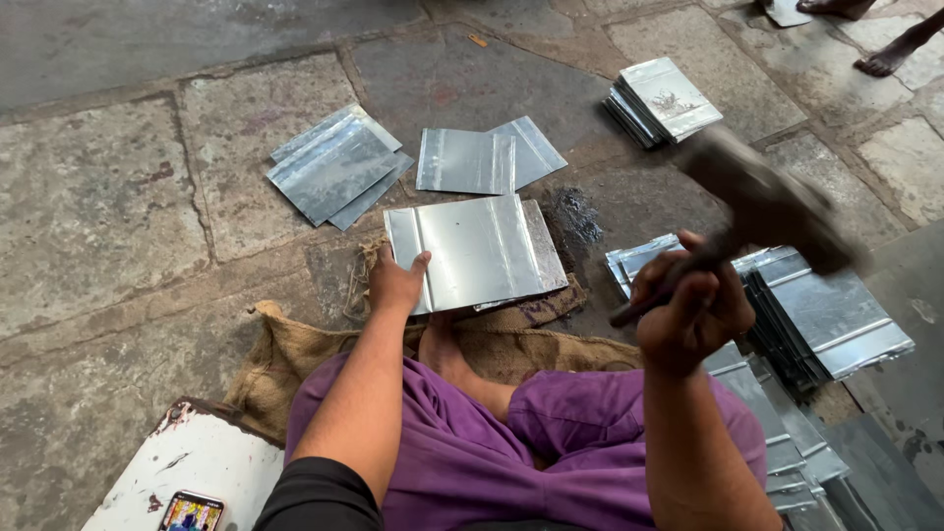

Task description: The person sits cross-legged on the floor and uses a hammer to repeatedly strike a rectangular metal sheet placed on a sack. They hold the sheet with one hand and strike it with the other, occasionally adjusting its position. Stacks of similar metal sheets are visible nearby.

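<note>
My left hand [395, 283] presses on the near left corner of a shiny metal sheet [477, 246] that lies on other sheets over a burlap sack [295, 349]. My right hand [685, 313] is raised to the right of it, gripping the handle of a dark wooden mallet [762, 205], which is blurred by motion above the stone floor. I sit cross-legged in purple trousers, one bare foot [440, 344] just below the sheet.
Stacks of cut metal sheets lie around: far left [337, 165], far middle [487, 157], far right [661, 100], and a big pile at right [831, 315]. A white board with a phone [192, 512] sits near left. Another person's bare feet [885, 61] stand top right.
</note>
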